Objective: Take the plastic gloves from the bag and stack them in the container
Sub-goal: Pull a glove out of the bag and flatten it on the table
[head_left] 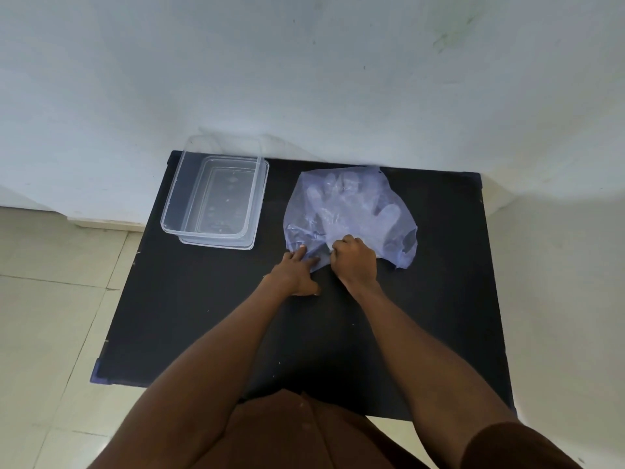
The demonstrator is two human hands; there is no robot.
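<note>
A thin bluish see-through bag (402, 238) lies on the far right part of the black table (209, 316). Clear plastic gloves (351, 204) show through it, fingers pointing away from me. My left hand (297, 274) lies flat with its fingertips pressing the bag's near left edge. My right hand (355, 258) is curled into a fist at the bag's near edge and pinches the plastic there. A clear rectangular container (169, 211) stands at the table's far left with nothing in it, resting on its clear lid.
A pale wall (304, 79) rises directly behind the table. Tiled floor (50, 299) lies to the left and right of it. Bare black tabletop lies between the container and the bag and toward me.
</note>
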